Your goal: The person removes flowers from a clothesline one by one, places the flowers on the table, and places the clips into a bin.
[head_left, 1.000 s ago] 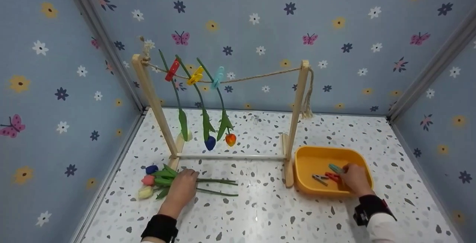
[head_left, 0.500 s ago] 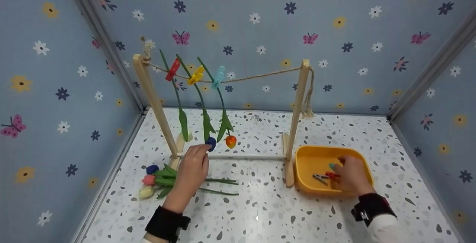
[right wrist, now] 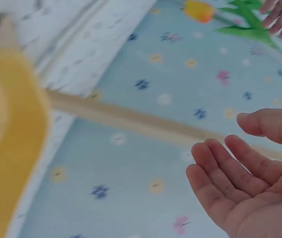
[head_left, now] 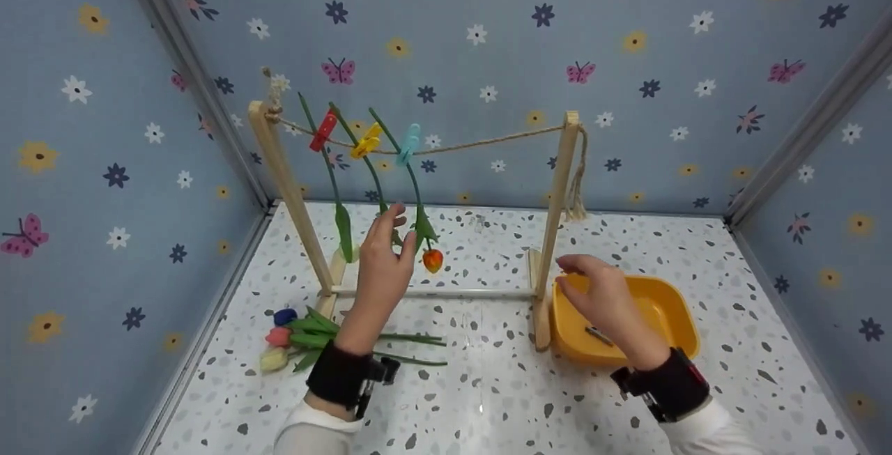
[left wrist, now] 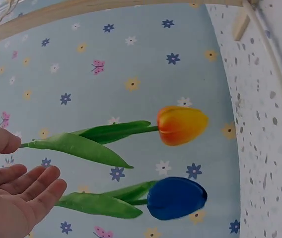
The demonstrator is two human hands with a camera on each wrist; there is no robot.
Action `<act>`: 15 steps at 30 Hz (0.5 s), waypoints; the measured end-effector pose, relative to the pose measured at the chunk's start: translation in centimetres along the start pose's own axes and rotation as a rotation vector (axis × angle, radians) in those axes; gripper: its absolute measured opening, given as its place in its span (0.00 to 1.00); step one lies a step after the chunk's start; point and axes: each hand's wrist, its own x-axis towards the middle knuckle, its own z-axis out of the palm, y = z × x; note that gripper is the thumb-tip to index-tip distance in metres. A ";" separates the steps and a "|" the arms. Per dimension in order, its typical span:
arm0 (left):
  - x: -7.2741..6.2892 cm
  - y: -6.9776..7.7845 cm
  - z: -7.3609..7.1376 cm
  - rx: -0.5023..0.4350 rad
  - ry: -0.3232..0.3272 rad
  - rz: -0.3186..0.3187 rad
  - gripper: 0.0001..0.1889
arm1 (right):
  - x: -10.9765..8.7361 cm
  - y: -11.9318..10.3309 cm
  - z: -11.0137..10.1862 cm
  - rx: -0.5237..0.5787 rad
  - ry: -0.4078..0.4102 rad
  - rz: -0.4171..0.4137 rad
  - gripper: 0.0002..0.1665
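My left hand (head_left: 382, 267) is raised in front of the hanging tulips, fingers apart and holding nothing. In the left wrist view, its thumb overlaps the stem of the orange-yellow tulip (left wrist: 183, 125), and its fingertips overlap the leaf of the blue tulip (left wrist: 176, 198). Red (head_left: 323, 132), yellow (head_left: 366, 141) and light blue (head_left: 409, 144) clothespins clip three tulip stems to a rope (head_left: 488, 142), heads down. Over the left rim of a yellow bin (head_left: 672, 315), my right hand (head_left: 603, 295) is empty, with loosely bent fingers. A clothespin (head_left: 598, 334) shows in the bin, which that hand partly covers.
The rope runs between two wooden posts (head_left: 559, 197) joined low down by a white rod (head_left: 474, 293). Blue, pink (head_left: 278, 337) and cream (head_left: 273, 359) tulips lie on the speckled table at the left, stems pointing right. Flower-patterned walls enclose the table.
My left hand has left the lying tulips and risen to the hanging ones. My right hand has let go of the teal clothespin and moved up and left from inside the bin.
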 end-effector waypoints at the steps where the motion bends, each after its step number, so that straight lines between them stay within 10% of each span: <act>1: 0.4 0.1 0.2 -0.019 -0.002 -0.020 0.23 | 0.2 -0.8 0.0 0.007 0.013 -0.032 0.15; 15: 3.7 1.2 2.4 -0.223 0.207 0.008 0.15 | 4.1 -9.0 -0.8 0.089 0.116 -0.387 0.14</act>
